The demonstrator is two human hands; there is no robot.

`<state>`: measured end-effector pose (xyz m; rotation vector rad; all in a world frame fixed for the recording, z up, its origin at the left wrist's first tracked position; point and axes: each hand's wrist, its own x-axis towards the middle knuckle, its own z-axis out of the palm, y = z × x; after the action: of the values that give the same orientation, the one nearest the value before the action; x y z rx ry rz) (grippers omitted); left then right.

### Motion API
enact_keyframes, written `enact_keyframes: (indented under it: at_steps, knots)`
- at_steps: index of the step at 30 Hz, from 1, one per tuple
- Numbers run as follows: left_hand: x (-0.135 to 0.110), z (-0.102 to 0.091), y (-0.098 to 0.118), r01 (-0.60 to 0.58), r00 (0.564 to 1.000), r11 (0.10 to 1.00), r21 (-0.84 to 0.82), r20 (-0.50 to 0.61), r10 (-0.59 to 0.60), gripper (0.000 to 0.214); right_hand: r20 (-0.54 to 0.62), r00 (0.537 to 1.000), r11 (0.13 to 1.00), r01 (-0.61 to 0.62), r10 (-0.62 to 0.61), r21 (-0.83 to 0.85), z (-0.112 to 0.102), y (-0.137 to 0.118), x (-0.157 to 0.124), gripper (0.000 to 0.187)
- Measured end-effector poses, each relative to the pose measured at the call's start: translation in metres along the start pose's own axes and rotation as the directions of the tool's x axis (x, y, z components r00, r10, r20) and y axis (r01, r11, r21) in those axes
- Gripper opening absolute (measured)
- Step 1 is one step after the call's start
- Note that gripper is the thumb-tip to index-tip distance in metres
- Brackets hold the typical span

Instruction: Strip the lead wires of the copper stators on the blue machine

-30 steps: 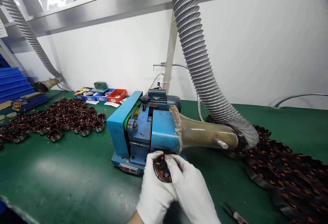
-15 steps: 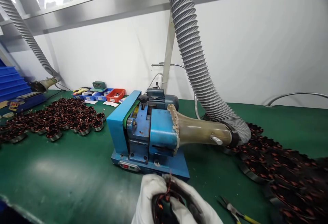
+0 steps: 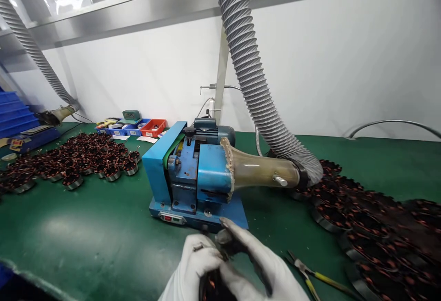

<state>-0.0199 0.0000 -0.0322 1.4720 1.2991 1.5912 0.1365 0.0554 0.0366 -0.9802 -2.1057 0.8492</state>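
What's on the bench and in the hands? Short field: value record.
left hand: white-gloved, holding copper-wound part
right hand: white-gloved, close to left; contact blurred
machine: blue, beyond the hands
funnel: tan, machine's right side, joined to grey hose
pliers: yellow-handled, right of right hand
other wound parts: grouped left and right of machine
bench: green

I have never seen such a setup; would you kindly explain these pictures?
The view comes from one camera worn on a person's head, looking forward and down. The white-gloved left hand holds a dark ring wound with copper wire; the right hand is beside it, too blurred to tell whether it grips. Ahead, a blue machine stands on a green table, with a funnel joining it to a gray hose. Similar parts lie massed on both sides, and pliers lie by the right hand.
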Motion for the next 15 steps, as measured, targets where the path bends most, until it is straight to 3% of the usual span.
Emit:
enact_keyframes:
  at_steps: [2, 4, 6, 8, 9, 11, 12, 13, 15]
  knots:
    - [0.011, -0.008, -0.019, -0.048, 0.983, 0.998, -0.043, 0.178, 0.055, 0.022, 0.047, 0.986, 0.972, -0.167, 0.162, 0.165, 0.000, 0.005, 0.000, 0.036]
    - [0.017, -0.013, -0.033, -0.031, 0.953, 0.999, -0.040, 0.301, 0.042, 0.023, 0.125, 0.984, 0.947, -0.160, 0.129, 0.277, 0.000, 0.009, 0.003, 0.019]
    - [0.014, -0.015, -0.039, 0.024, 0.939, 1.000, 0.020, 0.342, -0.029, 0.025, 0.175, 0.984, 0.947, -0.084, 0.030, 0.309, -0.005, 0.006, 0.009, 0.008]
    - [0.004, -0.014, -0.035, 0.078, 0.937, 0.994, 0.079, 0.335, -0.100, 0.029, 0.256, 0.956, 0.973, 0.090, -0.144, 0.213, -0.016, -0.004, 0.017, 0.006]
    - [-0.002, -0.013, -0.031, 0.099, 0.935, 0.990, 0.098, 0.333, -0.126, 0.032, 0.323, 0.917, 0.972, 0.209, -0.234, 0.112, -0.023, -0.011, 0.021, 0.011]
    - [-0.013, -0.012, -0.020, 0.140, 0.921, 0.982, 0.126, 0.347, -0.176, 0.035, 0.477, 0.807, 0.881, 0.455, -0.348, -0.128, -0.041, -0.025, 0.027, 0.019]
    - [-0.017, -0.012, -0.015, 0.161, 0.914, 0.977, 0.138, 0.353, -0.201, 0.033, 0.503, 0.787, 0.830, 0.514, -0.357, -0.216, -0.051, -0.030, 0.029, 0.021]
    - [-0.018, -0.012, -0.009, 0.176, 0.910, 0.974, 0.142, 0.353, -0.215, 0.029, 0.479, 0.802, 0.803, 0.526, -0.358, -0.281, -0.060, -0.034, 0.031, 0.021]
    - [-0.018, -0.011, 0.001, 0.166, 0.931, 0.981, 0.101, 0.311, -0.190, 0.021, 0.308, 0.887, 0.819, 0.445, -0.345, -0.363, -0.075, -0.036, 0.034, 0.022]
